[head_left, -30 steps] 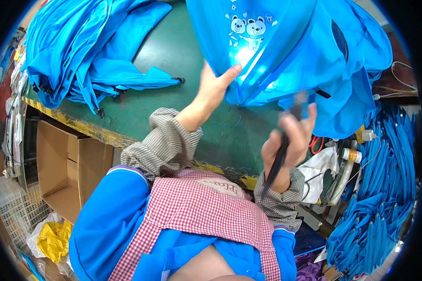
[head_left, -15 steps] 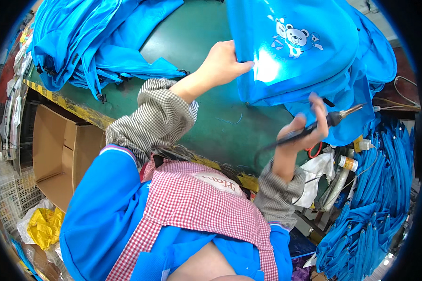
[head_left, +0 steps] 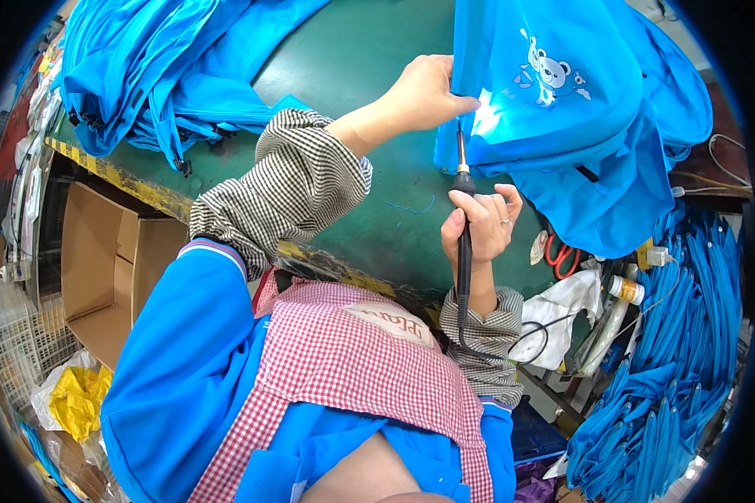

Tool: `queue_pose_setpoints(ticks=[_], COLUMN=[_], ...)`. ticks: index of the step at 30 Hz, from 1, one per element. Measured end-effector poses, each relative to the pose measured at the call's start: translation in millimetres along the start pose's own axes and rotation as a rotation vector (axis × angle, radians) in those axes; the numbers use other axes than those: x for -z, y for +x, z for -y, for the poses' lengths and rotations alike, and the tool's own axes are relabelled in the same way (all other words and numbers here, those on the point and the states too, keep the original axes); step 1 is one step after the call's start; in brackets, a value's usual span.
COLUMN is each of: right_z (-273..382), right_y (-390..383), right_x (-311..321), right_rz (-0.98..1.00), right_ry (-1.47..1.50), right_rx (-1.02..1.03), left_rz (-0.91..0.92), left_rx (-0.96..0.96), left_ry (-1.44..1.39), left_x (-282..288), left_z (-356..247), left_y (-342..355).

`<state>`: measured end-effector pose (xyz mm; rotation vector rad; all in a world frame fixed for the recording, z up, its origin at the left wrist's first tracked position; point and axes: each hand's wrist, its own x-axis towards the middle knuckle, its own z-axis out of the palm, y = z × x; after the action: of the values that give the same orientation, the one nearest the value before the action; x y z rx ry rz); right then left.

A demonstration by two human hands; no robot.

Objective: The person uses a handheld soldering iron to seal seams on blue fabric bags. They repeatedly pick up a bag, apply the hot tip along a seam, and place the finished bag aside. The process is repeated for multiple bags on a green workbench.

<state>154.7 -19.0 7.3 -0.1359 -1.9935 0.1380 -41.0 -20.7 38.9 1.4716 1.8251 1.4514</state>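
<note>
In my right hand is a soldering iron with a black handle, a metal tip and a black cord. Its tip points away from me and meets the near left edge of a blue fabric bag printed with white bears; whether it touches the cloth I cannot tell. My left hand pinches that same edge just above the tip, thumb on the printed side. A bright spot of light falls on the bag beside my thumb.
Blue bags lie heaped at the far left of the green table. Red-handled scissors, a white cloth and a small bottle are at right. Many blue pieces hang beyond. A cardboard box stands left.
The soldering iron has swung from pointing right to pointing away from me, its tip now at the bag's edge. My left hand and the bag's edge have shifted slightly right and farther away.
</note>
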Motion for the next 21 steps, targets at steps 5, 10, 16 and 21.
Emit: queue_pose_setpoints(ticks=[5, 10, 16, 21], right_z=[3, 18, -3, -19], right_y=[11, 28, 28, -10], right_x=[-1, 61, 103, 151], right_rz=[0.054, -0.087, -0.399, -0.728], right_ry=[-0.061, 0.0, -0.23, -0.41], right_rx=[-0.042, 0.02, -0.141, -0.166], left_rz=[0.001, -0.075, 0.294, -0.315], left_rx=[-0.04, -0.294, 0.083, -0.412], left_ry=[-0.005, 0.066, -0.013, -0.143], left_x=[-5, -10, -110, -70], left_z=[-4, -24, 22, -65], left_y=[1, 5, -24, 47])
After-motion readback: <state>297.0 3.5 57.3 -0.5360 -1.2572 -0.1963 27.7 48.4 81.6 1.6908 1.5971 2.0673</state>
